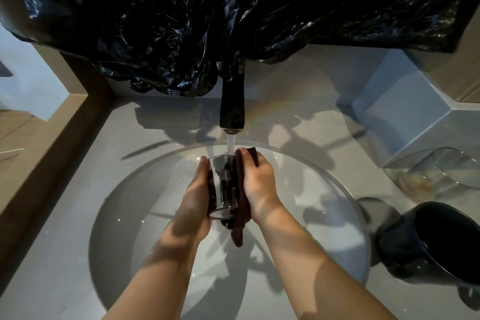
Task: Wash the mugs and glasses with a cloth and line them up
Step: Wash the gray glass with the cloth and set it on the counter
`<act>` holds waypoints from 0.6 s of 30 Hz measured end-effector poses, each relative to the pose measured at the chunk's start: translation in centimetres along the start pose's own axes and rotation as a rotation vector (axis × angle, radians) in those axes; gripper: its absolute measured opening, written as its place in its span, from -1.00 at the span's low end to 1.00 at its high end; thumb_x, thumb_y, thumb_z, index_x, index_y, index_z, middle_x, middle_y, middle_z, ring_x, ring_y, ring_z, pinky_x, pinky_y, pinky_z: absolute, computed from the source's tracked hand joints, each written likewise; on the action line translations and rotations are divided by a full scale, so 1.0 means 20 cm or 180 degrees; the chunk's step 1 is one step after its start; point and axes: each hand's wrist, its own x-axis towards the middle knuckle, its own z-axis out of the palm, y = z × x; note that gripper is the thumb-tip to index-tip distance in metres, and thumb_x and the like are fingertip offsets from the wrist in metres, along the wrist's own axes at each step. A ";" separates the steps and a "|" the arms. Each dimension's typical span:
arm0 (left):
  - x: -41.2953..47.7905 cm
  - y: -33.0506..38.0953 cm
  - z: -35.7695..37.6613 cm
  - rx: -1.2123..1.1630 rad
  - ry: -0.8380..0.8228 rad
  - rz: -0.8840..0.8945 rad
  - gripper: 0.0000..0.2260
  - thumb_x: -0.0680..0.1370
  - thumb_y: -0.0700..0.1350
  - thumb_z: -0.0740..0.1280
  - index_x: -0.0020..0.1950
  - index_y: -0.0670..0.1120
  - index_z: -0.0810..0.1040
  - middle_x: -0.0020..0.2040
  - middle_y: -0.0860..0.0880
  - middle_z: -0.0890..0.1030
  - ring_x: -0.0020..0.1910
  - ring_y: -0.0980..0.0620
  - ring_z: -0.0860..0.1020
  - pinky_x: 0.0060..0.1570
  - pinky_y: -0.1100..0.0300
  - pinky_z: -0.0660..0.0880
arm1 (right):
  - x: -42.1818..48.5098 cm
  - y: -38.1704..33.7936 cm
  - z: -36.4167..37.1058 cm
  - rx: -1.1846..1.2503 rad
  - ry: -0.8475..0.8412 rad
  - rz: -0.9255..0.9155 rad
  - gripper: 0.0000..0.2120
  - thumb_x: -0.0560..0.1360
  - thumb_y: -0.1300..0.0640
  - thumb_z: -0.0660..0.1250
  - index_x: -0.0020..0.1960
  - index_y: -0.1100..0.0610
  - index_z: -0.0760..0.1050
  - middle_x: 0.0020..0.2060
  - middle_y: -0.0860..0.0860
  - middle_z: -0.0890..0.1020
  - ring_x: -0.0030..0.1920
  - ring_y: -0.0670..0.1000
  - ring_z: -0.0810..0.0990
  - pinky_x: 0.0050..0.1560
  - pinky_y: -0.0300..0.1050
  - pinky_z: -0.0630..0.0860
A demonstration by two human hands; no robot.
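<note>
A: Entry. The glass [223,184] is held over the middle of the sink [130,215], rim toward the tap [232,101], with the water [230,144] landing at its rim. We note the left hand [197,197] curled round its left wall.

B: Agreed. The right hand [255,182] has its grip closed on the brown cloth [240,226], pinching it against the glass's right wall. A tail of cloth hangs below the base.

A: Risks?

B: We judge a slip most likely: wet glass, wet skin, hard basin beneath. Water striking the rim could also splash onto the worktop [52,254].

A: We add the dark mug [441,241] and a clear cup [441,174], apparently tipped on its side, on the worktop right of the sink. A careless elbow might knock them.
</note>
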 end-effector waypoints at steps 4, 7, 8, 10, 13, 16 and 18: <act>0.03 0.01 0.02 0.0052 0.0142 0.0052 -0.56 0.53 0.27 0.18 0.05 -0.05 0.63 -0.11 -0.09 0.71 -0.18 0.03 0.68 -0.25 0.13 0.53 | -0.06 0.03 0.05 -0.0385 -0.0550 0.0039 -0.23 0.20 -0.40 0.29 0.32 -0.08 0.35 0.13 0.08 0.57 0.13 0.10 0.58 0.20 0.06 0.52; 0.02 0.00 0.02 -0.0001 0.0182 0.0078 -0.50 0.47 0.28 0.26 0.16 -0.08 0.59 0.06 -0.16 0.67 -0.06 -0.04 0.68 -0.12 0.07 0.57 | -0.05 0.03 0.04 -0.0403 -0.0399 -0.0117 -0.46 0.32 -0.32 0.32 0.17 -0.03 0.48 0.07 0.12 0.60 0.07 0.11 0.61 0.16 0.06 0.55; 0.01 0.01 0.02 -0.0095 0.0103 0.0099 -0.51 0.47 0.26 0.25 0.14 -0.09 0.61 0.09 -0.20 0.65 -0.01 -0.08 0.67 -0.02 0.01 0.57 | -0.04 0.02 0.02 -0.0200 -0.0265 -0.0095 -0.68 0.44 -0.19 0.33 0.04 0.01 0.53 0.00 0.13 0.63 0.02 0.13 0.63 0.13 0.06 0.56; 0.01 0.03 0.01 -0.0134 -0.0089 0.0142 -0.56 0.55 0.22 0.17 0.01 -0.07 0.69 0.08 -0.21 0.66 0.06 -0.11 0.65 0.13 -0.01 0.51 | 0.00 0.00 -0.02 0.0133 -0.0010 0.0069 -0.83 0.58 0.00 0.25 -0.10 0.04 0.54 -0.09 0.12 0.65 -0.02 0.14 0.62 0.09 0.02 0.55; 0.05 0.05 -0.01 0.0125 0.0031 0.0325 -0.55 0.61 0.17 0.10 -0.02 -0.07 0.68 0.03 -0.19 0.68 0.03 -0.09 0.66 0.10 0.04 0.50 | -0.02 0.01 -0.01 0.0348 -0.0290 0.0201 -0.82 0.59 -0.05 0.21 0.03 0.03 0.49 -0.05 0.10 0.63 -0.01 0.11 0.61 0.12 0.05 0.55; 0.05 0.05 -0.01 0.0182 0.0082 0.0109 -0.55 0.61 0.20 0.09 0.03 -0.08 0.63 -0.06 -0.15 0.70 -0.11 -0.05 0.67 -0.06 0.07 0.53 | -0.05 0.04 0.04 0.0071 -0.0464 0.0071 -0.68 0.51 -0.14 0.30 0.18 0.01 0.45 -0.01 0.07 0.63 0.01 0.09 0.62 0.16 0.10 0.55; 0.05 0.03 -0.01 0.0237 0.0050 0.0036 -0.53 0.58 0.23 0.13 0.07 -0.11 0.62 -0.09 -0.16 0.69 -0.16 -0.07 0.67 -0.09 0.06 0.54 | -0.04 0.02 0.03 0.0131 -0.0145 0.0088 -0.76 0.53 -0.12 0.27 0.04 0.03 0.53 -0.04 0.10 0.66 -0.01 0.12 0.64 0.14 0.09 0.55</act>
